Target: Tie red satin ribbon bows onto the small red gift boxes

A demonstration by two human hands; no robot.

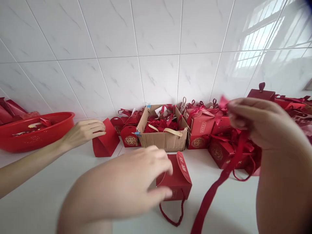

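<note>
In the head view a red gift box (pixel 179 182) with a rounded flap and a rope handle (pixel 179 222) stands on the white table. My left hand (pixel 136 182), slightly blurred, reaches over the box's left side with thumb and fingers apart; whether it touches the box I cannot tell. My right hand (pixel 253 122) is raised at the right, its fingers pinched on a red ribbon (pixel 219 182). The ribbon's long end hangs down to the lower edge of the view, and a short tip sticks out above the fingers.
Another person's hand (pixel 85 131) rests against a plain red box (pixel 107 139) at the left. Behind stands a cardboard box (pixel 163 141) full of red ribbons. A red basin (pixel 48 136) is at the far left. Red gift boxes (pixel 201 125) are piled along the tiled wall.
</note>
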